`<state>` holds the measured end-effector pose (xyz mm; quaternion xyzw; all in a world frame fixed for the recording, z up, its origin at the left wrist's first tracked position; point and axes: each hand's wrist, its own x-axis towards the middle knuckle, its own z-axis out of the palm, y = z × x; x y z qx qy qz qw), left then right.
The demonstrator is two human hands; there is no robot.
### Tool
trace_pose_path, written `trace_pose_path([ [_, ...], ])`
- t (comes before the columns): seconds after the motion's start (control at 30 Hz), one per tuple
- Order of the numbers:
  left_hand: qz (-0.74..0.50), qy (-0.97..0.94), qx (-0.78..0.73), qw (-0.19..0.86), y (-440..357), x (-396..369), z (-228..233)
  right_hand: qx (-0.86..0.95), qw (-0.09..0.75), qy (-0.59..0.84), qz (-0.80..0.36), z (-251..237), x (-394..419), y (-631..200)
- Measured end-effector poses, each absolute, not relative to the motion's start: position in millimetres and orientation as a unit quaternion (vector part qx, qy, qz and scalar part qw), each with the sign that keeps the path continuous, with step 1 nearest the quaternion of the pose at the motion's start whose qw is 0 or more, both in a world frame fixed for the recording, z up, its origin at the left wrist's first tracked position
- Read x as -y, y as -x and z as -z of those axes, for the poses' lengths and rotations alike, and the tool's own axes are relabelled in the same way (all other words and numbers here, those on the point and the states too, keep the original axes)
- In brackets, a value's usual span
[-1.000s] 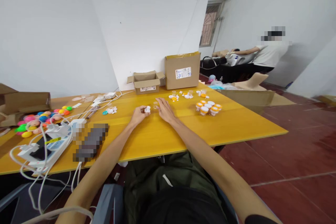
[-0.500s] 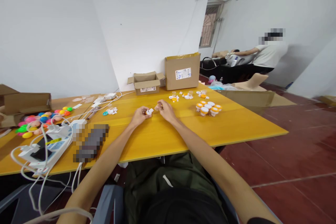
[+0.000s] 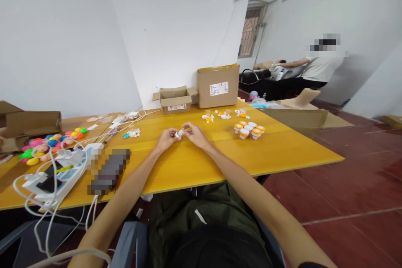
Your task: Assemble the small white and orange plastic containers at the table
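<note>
At centre frame, above the yellow counter (image 3: 194,163), we see the left hand (image 3: 166,139) and right hand (image 3: 195,134) brought together on a small white piece (image 3: 179,134). Fingers of both hands close on it, yet they cover most of it, so we cannot tell its shape or how many parts it has. Right of the hands stands a cluster of small orange-lidded jars (image 3: 248,130); beyond them lie scattered white and orange bits (image 3: 220,114), too small to identify. Two cardboard boxes (image 3: 217,85) sit at the far edge by the wall. At left, coloured balls (image 3: 47,142) and tangled white cables (image 3: 53,176) crowd the counter, and one item (image 3: 108,171) there is blurred out. In the upper right, another person (image 3: 320,69) leans over a dark surface, face obscured.
</note>
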<state>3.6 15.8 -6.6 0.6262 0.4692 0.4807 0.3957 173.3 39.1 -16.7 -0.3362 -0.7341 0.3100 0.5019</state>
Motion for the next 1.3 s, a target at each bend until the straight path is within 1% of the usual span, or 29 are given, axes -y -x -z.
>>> trace_pose_path([
  [0.27,-0.467,-0.657,-0.448,0.386,-1,-18,9,0.755,0.480,0.321,-0.311,16,-35,-173],
  [0.43,-0.461,-0.665,-0.444,0.384,-2,-17,9,0.754,0.469,0.336,-0.314,15,-36,-174],
  [0.67,-0.472,-0.648,-0.454,0.389,-2,-16,9,0.736,0.474,0.354,-0.330,13,-36,-176],
  [1.3,-0.475,-0.623,-0.436,0.443,-2,-3,-7,0.698,0.503,0.308,-0.406,9,-38,-178],
])
